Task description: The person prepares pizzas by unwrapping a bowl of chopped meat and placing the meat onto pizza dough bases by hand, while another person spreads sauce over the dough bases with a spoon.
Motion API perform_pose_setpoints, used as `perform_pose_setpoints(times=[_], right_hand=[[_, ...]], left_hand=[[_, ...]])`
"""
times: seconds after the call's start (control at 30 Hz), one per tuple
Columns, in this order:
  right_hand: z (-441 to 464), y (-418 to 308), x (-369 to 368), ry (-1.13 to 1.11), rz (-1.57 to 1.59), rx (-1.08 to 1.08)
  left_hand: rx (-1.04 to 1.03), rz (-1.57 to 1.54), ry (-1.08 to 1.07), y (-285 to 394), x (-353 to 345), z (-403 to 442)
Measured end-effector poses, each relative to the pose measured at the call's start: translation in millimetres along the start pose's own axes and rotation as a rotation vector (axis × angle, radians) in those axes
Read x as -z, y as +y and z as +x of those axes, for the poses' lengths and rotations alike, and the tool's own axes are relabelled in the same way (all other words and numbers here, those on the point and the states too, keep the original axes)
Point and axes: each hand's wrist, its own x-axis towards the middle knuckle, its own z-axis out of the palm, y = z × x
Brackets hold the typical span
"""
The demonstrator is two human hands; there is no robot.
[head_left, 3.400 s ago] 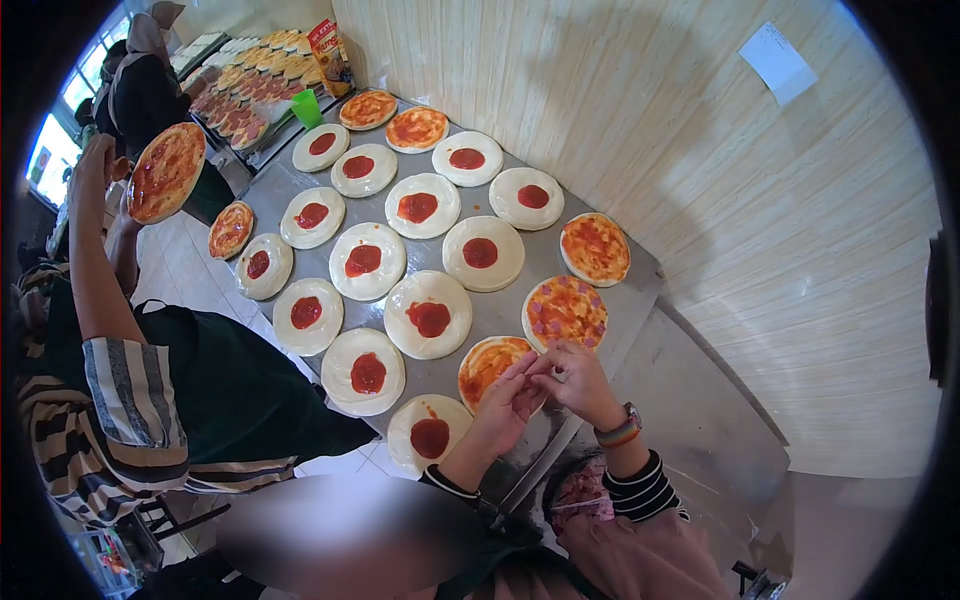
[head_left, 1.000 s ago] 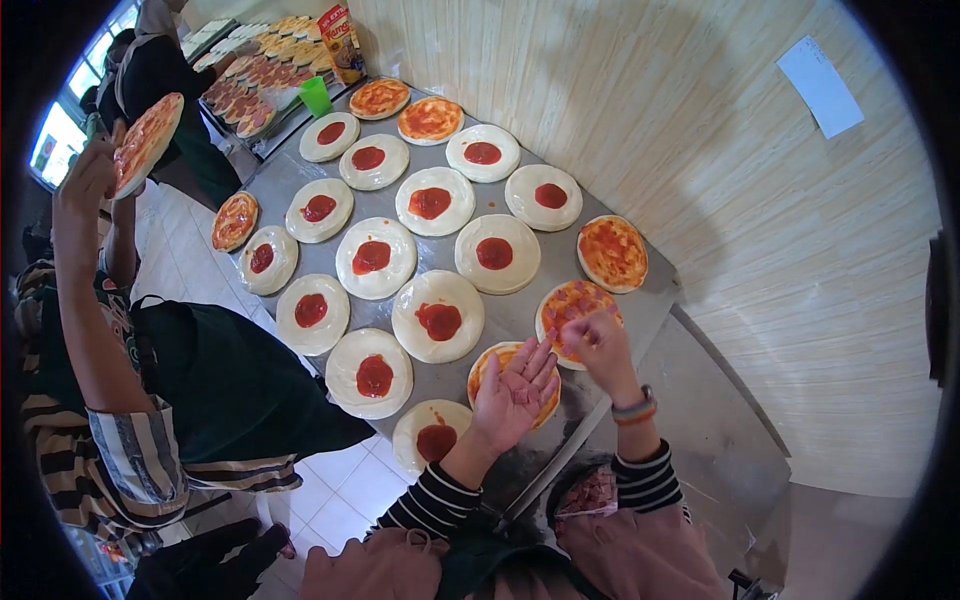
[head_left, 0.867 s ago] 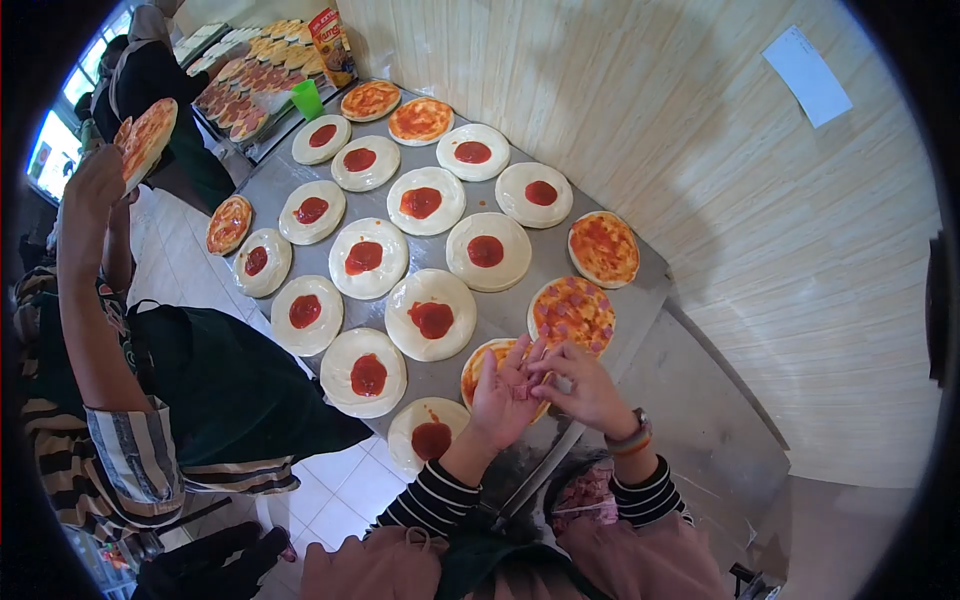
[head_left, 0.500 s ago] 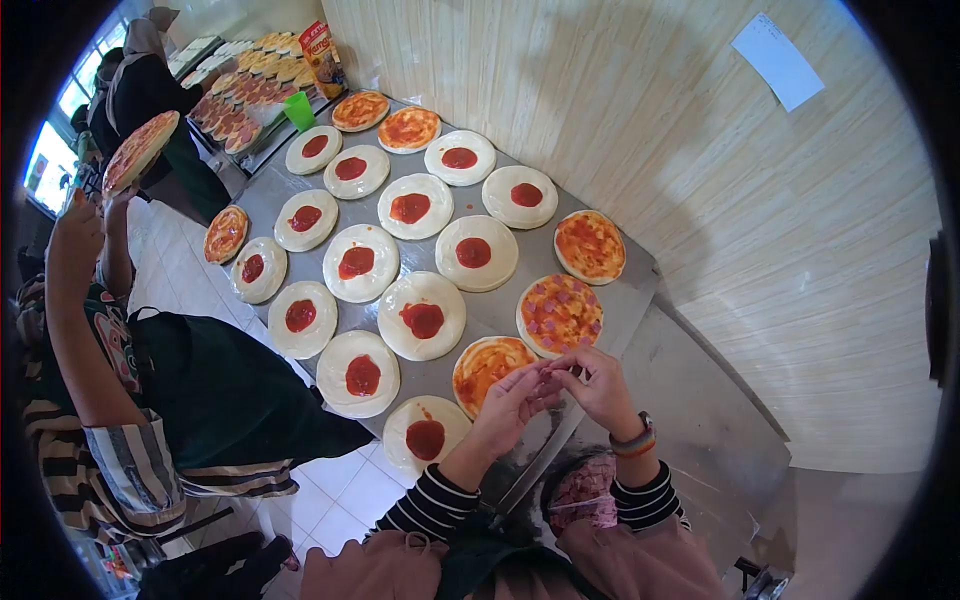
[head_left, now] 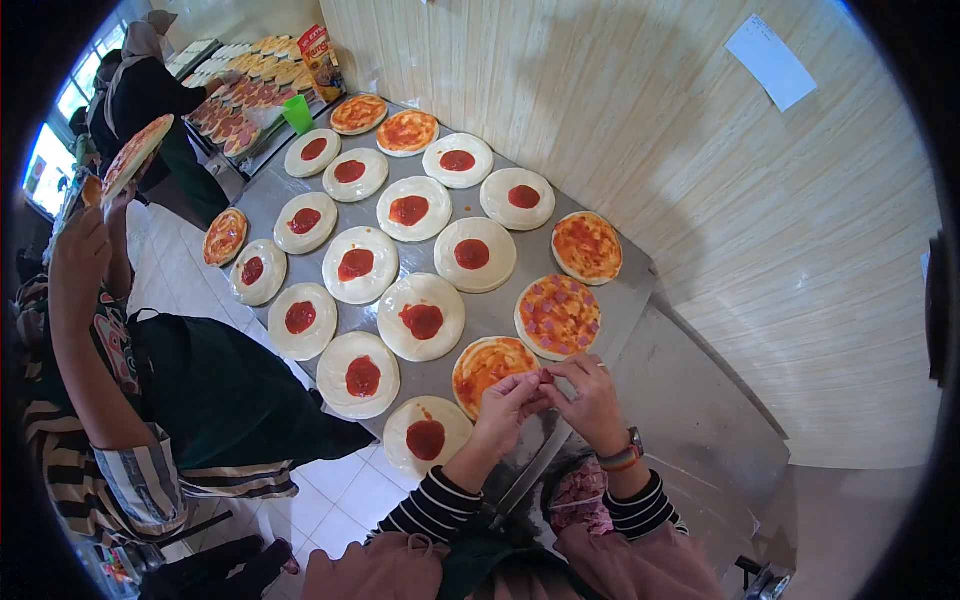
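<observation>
My left hand point(head_left: 503, 415) and my right hand point(head_left: 594, 402) meet at their fingertips above the metal table's near edge. Pinched between them is a small reddish-pink meat piece point(head_left: 545, 377), mostly covered by fingers. Just beyond lies a pizza base spread with sauce point(head_left: 490, 370), partly hidden by my left hand. Another pizza base, topped with sauce and pink meat cubes point(head_left: 560, 315), is right past my right hand. Below my right wrist, a container of pink meat pieces point(head_left: 580, 497) is partly covered by my sleeve.
Several dough rounds with a sauce blob point(head_left: 421, 330) fill the metal table point(head_left: 640, 290). At left, a co-worker in a dark apron point(head_left: 220, 390) holds up a sauced base point(head_left: 138, 155). A green cup point(head_left: 298, 114) stands at the far end, near topped pizzas. A wall point(head_left: 780, 230) borders the right.
My hands have shifted slightly, with the fingertips closer together around the meat piece. My right wrist has dropped a little. The co-worker's raised base has turned more edge-on.
</observation>
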Motion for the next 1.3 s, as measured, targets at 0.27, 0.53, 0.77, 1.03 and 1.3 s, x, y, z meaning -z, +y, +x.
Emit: perform_pose_setpoints(times=[0.27, 0.53, 0.77, 1.03, 1.3], right_hand=[[2, 0, -3, -0.060, 0.061, -0.004], [19, 52, -19, 0.051, 0.234, -0.293], [45, 139, -52, 0.061, -0.050, -0.365], [52, 118, -46, 0.156, -0.317, -0.306], [14, 33, -4, -0.249, 0.431, -0.208]], left_hand=[[0.003, -0.001, 0.004, 1, 8, 2], [-0.015, -0.002, 0.031, 2, 12, 3], [-0.024, 0.008, 0.053, 7, 10, -3], [-0.014, -0.046, 0.059, 7, 9, 1], [-0.010, -0.072, 0.022, 0, 4, 7]])
